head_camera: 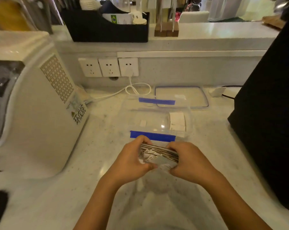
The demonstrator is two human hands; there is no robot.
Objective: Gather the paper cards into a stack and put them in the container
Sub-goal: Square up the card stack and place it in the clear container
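A stack of white paper cards [158, 155] is held between both hands just above the counter. My left hand [132, 161] grips its left end and my right hand [188, 163] grips its right end. The cards' edges are uneven, with a few corners sticking out. Just beyond the hands stands a clear plastic container [188, 113] with blue tape strips on its near and far rims. It is uncovered, and a small white label or card shows at its right side. Its clear lid [205, 98] lies flat behind it.
A large white appliance [32, 105] fills the left side. A black machine [270, 113] stands at the right. Wall sockets [108, 67] with a looped white cable [137, 90] sit behind the container. A black organiser [107, 29] rests on the raised shelf.
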